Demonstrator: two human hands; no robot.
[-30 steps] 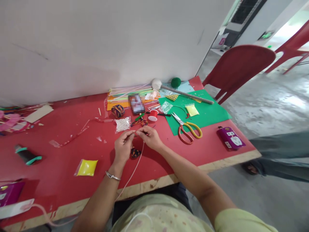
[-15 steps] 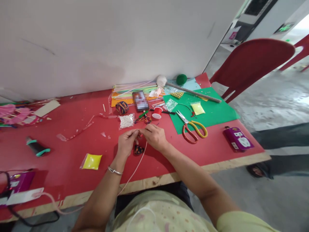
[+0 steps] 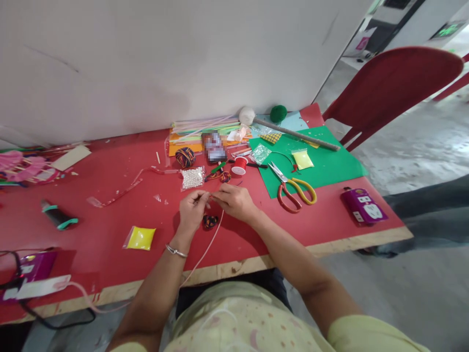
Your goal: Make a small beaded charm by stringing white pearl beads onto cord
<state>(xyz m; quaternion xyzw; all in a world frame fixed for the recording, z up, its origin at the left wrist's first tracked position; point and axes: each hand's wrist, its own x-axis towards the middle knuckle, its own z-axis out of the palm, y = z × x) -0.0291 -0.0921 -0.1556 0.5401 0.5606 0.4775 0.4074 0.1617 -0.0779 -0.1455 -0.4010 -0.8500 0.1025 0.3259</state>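
Over the red table, my left hand [image 3: 192,210] and my right hand [image 3: 236,201] meet with their fingertips pinched together. Whatever lies between the fingers is too small and hidden to name. A thin pink cord [image 3: 207,256] runs from under my right hand down over the table edge; whether the fingers hold it I cannot tell. Just below the fingertips lies a small dark multicoloured bundle of yarn [image 3: 210,222]. Beyond my hands are a bag of white beads [image 3: 193,178], a small multicoloured yarn piece [image 3: 225,176] and a spool of red thread [image 3: 240,165].
Scissors [image 3: 289,188] lie on the right, partly on a green sheet [image 3: 330,166]. A yarn ball [image 3: 185,157] and a phone [image 3: 214,146] sit farther back. Yellow packet [image 3: 141,238], black-and-teal tool [image 3: 58,215] and purple boxes [image 3: 363,206] lie around. Someone's leg [image 3: 432,210] is at right.
My hands stay pinched together at nearly the same spot, with slight finger movement. The view has shifted a little, and the person's leg at right has moved slightly.
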